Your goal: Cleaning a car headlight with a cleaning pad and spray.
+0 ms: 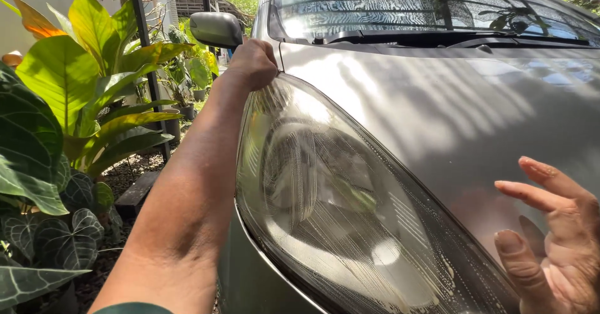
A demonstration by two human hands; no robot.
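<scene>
- Sunlit garden is lying to the left, with broad green and yellow leafy plants [81,83] standing well apart from the bodywork and potted plants [199,79] further back.
- Silver car [437,101] is filling most of the view, its bonnet catching leaf shadows, with the windscreen [425,4] and wipers [450,39] showing at the top and a side mirror [215,28] sticking out just above the left hand.
- Large headlight [337,208] is sitting at the car's front corner, between the two hands; its clear cover is carrying streaks of a pale, wet film running across it.
- Judging by its look, the headlight cover is a rigid, smooth plastic shell fixed to the car, so it is not something to lift; the wet film is likely making it slippery, and it is best pressed flat with the palm or fingers rather than gripped.
- Left hand [253,64] is reaching out on a straight arm, curled closed and pressing at the far upper tip of the headlight where it is meeting the bonnet; whether anything is being held inside the fist I cannot tell.
- Right hand [553,239] is hovering open at the lower right, fingers spread and empty, just beside the headlight's near edge and over the bonnet.
</scene>
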